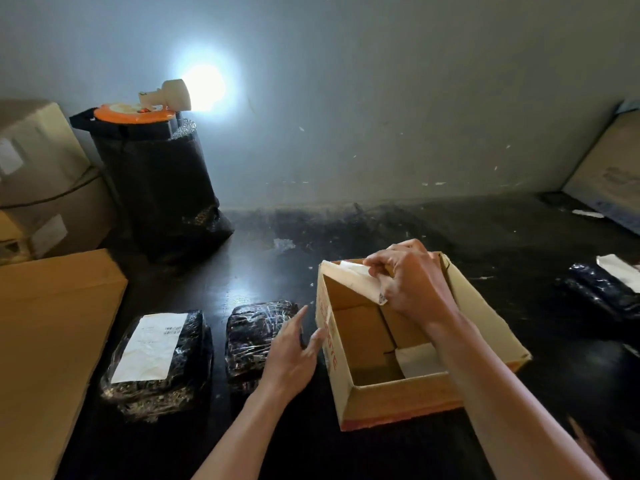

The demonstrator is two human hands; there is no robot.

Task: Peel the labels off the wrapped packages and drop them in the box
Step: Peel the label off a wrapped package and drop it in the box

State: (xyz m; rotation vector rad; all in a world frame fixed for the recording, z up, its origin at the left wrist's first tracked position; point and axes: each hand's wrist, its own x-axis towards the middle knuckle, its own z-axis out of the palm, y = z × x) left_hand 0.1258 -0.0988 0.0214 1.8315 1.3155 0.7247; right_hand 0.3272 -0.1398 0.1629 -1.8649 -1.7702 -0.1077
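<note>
Labelled package (157, 355) lay far left, bare package (254, 341) beside it; the left hand (294, 355) hovered spread and empty above that one, while the right hand (412, 278) pinched a peeled label (360, 277) over the open box (391, 393).

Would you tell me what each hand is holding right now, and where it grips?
The right hand pinches a peeled label by its upper edge, above the open box. The left hand is open and holds nothing.
</note>
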